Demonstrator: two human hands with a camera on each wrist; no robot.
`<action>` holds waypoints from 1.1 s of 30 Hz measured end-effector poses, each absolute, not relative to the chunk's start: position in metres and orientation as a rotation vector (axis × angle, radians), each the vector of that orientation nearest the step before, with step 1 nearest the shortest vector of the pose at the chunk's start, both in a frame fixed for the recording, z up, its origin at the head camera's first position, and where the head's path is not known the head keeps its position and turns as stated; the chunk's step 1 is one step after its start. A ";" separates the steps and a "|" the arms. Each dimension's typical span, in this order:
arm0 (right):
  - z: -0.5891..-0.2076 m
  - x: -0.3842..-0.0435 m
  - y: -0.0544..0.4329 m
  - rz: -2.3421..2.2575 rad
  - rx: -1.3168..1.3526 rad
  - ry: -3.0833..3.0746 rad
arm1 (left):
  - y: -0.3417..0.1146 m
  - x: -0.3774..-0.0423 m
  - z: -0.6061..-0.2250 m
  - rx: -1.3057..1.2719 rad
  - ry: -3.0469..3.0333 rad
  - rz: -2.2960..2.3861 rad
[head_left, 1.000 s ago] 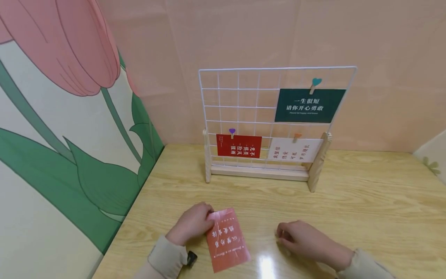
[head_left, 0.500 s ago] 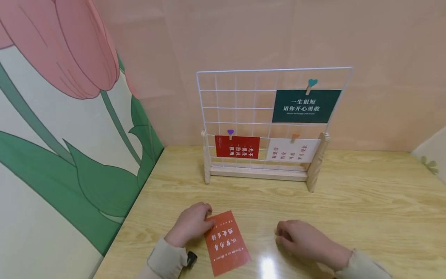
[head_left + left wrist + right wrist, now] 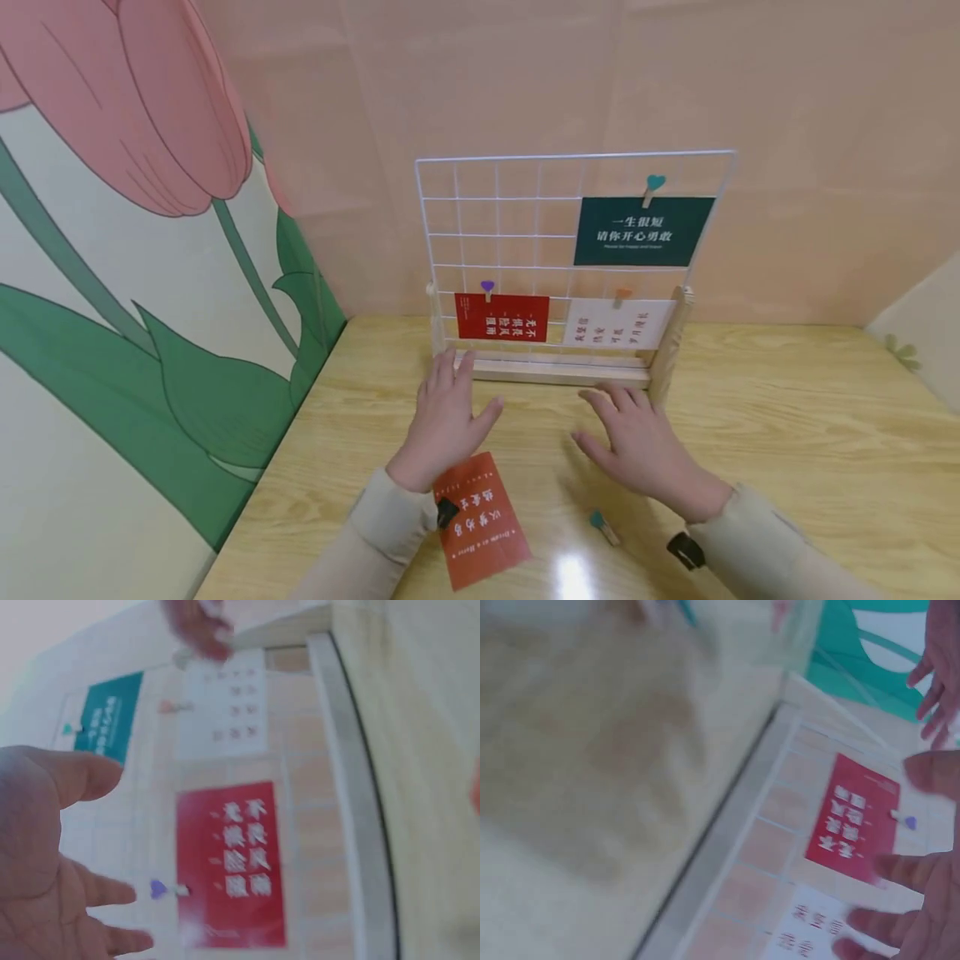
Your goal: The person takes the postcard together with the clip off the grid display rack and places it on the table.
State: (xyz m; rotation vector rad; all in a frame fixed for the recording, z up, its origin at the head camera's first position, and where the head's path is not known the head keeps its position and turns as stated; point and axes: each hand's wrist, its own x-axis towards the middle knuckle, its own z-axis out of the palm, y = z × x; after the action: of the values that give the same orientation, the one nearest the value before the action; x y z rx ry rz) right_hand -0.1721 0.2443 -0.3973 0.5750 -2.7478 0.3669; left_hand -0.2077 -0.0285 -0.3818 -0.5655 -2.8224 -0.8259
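Both hands are raised over the table with fingers spread. My left hand (image 3: 446, 421) reaches toward the lower left of a white wire grid rack (image 3: 517, 156), holding nothing. An orange-red card (image 3: 487, 533) with white writing lies on the table, its upper left corner overlapped by the left wrist. Opposite, my right hand (image 3: 645, 446) is before the rack's right foot, also holding nothing. Just below it a small wooden clothespin with a teal heart (image 3: 604, 528) lies on the table. In the left wrist view, the left palm and fingers (image 3: 112, 892) are beside the hung cards.
On the rack hang a dark green card (image 3: 645, 233), a red card (image 3: 502, 318) and a white card (image 3: 618, 323), each under a heart clothespin. Its wooden base (image 3: 555, 372) stands at the back of the table. A tulip-printed panel (image 3: 217, 400) borders the left side.
My left hand has let go of the orange-red card and moved forward. The right hand has risen forward and its fingers have opened; the teal-heart clothespin now shows on the table.
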 end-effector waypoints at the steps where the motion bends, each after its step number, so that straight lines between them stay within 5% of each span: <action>1: -0.394 -0.175 0.243 0.366 0.549 -2.743 | -0.024 -0.209 -0.377 -0.560 -2.809 -0.816; 33: -0.261 -0.237 0.276 0.299 0.402 -2.678 | 0.061 -0.248 -0.275 -0.744 -2.751 -0.565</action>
State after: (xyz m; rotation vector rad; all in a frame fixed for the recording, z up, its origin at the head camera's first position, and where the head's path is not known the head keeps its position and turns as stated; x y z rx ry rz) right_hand -0.2370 0.2765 -0.2609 0.4021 -2.6781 0.2987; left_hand -0.2484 0.0609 -0.2750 -0.7444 -2.7506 -0.5649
